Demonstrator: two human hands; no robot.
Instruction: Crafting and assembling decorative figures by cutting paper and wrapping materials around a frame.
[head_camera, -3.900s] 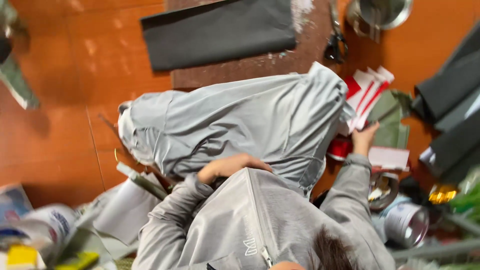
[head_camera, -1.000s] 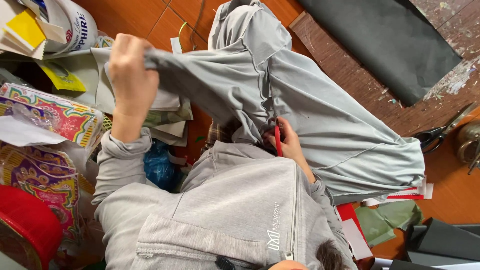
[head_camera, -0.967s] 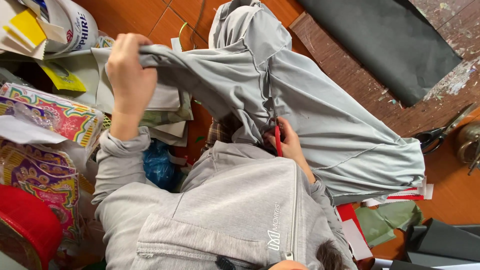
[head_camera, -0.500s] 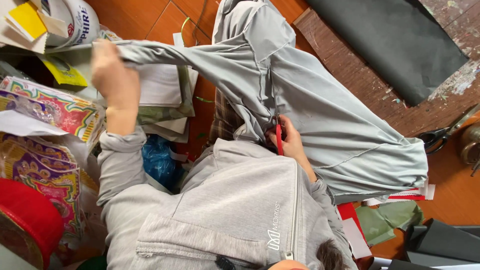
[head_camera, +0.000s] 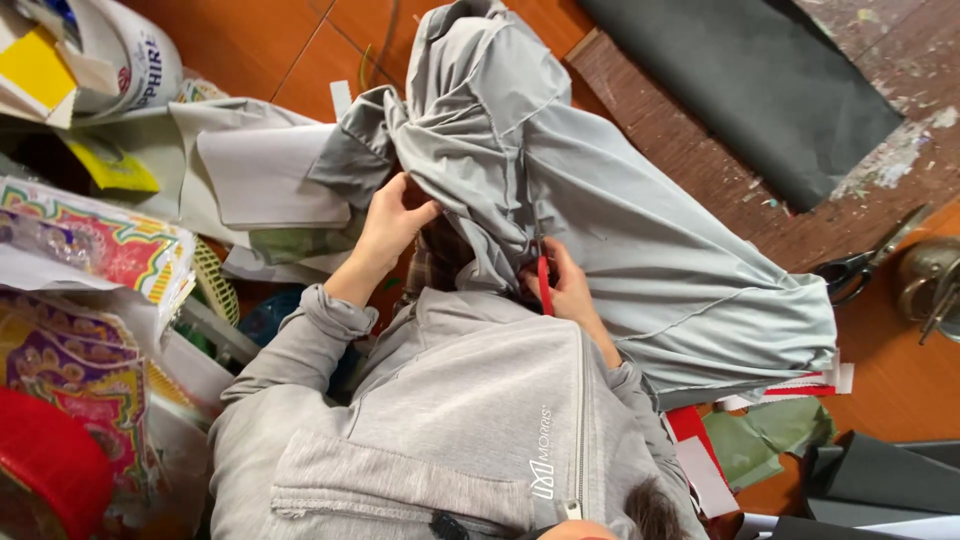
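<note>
1. The grey garment (head_camera: 600, 220) lies bunched across the orange floor (head_camera: 260, 40) and the worn wooden board (head_camera: 700, 150), directly ahead of the person.
2. The left hand (head_camera: 392, 222) has its grip clamped on a gathered fold of the garment (near the sleeve end).
3. The right hand (head_camera: 568, 290) holds a red pen-like tool (head_camera: 545, 285) against the fabric, fingers closed around it.
4. Black scissors (head_camera: 862, 262) lie on the floor, apart from the garment.
</note>
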